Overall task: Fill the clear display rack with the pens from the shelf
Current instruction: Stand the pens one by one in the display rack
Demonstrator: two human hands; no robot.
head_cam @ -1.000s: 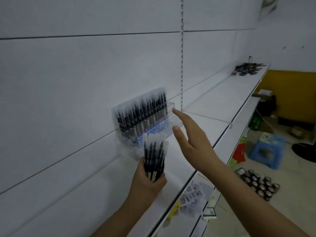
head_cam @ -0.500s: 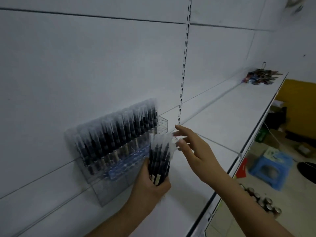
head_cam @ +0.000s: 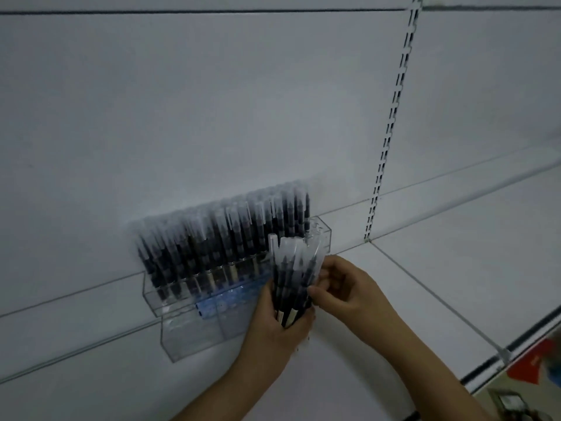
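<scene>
A clear display rack [head_cam: 194, 332] stands on the white shelf against the back wall, its upper tiers packed with several black pens with clear caps [head_cam: 224, 235]. Its right end slots and lower front tier look bare. My left hand [head_cam: 273, 326] grips a bundle of the same pens [head_cam: 293, 275] upright, just in front of the rack's right end. My right hand [head_cam: 343, 287] reaches in from the right, and its thumb and fingertips pinch a pen in the bundle.
The white shelf [head_cam: 455, 268] stretches away to the right, with a slotted metal upright [head_cam: 391, 123] on the back wall. The shelf's front edge [head_cam: 498, 357] runs at lower right, with red packaging [head_cam: 531, 363] below it.
The view has swung left and closer to the rack. My right hand moved from hovering open near the rack's end to pinching a pen in the bundle held by my left hand.
</scene>
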